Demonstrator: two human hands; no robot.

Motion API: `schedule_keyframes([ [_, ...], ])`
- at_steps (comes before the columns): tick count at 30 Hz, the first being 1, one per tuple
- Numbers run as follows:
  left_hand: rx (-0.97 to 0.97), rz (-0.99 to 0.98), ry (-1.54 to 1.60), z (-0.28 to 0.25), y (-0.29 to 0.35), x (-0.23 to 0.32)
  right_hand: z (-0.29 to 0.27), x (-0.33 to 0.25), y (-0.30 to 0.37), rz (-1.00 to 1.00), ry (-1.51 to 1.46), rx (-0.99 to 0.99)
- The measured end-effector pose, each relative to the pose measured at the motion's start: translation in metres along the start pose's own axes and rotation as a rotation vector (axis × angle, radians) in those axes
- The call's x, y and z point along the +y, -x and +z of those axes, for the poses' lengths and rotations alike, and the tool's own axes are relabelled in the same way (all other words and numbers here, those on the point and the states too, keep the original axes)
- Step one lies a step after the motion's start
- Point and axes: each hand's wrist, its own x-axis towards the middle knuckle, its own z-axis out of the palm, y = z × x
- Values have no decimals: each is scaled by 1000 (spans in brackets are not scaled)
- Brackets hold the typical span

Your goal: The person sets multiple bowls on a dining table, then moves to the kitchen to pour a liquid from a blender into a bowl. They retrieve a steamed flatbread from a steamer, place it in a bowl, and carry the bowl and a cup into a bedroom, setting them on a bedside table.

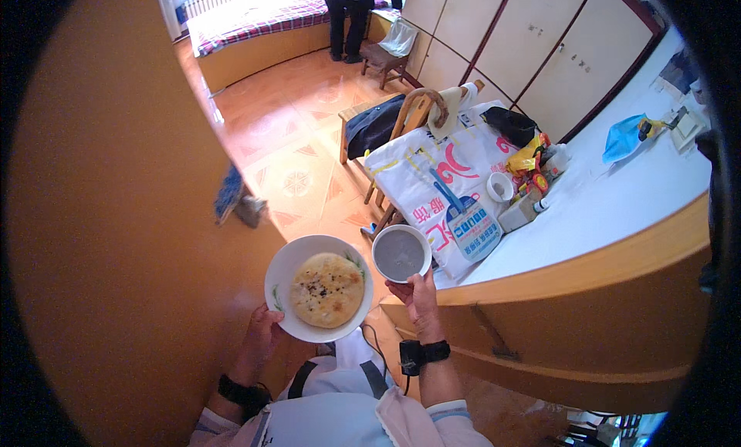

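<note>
Closest to me, at the bottom of the view, I see the person's pale shirt [340,416] and both forearms coming up, each with a dark band at the wrist. My left hand [262,335] is curled under the near rim of a white plate [282,273], fingers closed against its underside and thumb at the edge, holding it level. On the plate lies a round, golden-brown flatbread [327,290] with dark specks across the top. My right hand [417,293] is closed on the near side of a white bowl [400,253] filled with a grey, smooth porridge; the bowl sits just beside the plate, their rims almost touching, and both are held in the air above the orange tiled floor [297,138]. Just beyond the bowl is the edge of a platform with a wooden front [571,293], covered by a white printed sack [432,181] and a white sheet. On it, well apart from the bowl, stand a small white cup [500,186], some bottles [540,177] and a black bag [509,124]. A wooden chair [401,119] with dark clothing draped over it stands beside the platform.
</note>
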Motion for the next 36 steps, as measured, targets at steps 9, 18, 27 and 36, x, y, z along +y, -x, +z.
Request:
schedule_keyframes([
  [9,16,10,79,11,-113,31,21,-34,-85,13,12,59],
  [18,27,87,84,9,-243,93,52,-61,-173,10,-46,137],
  [27,-2,81,190,-31,-400,143,133,-75,-254,-67,16,224],
  [36,-16,46,170,-57,-540,218,222,-94,-364,-29,28,234],
])
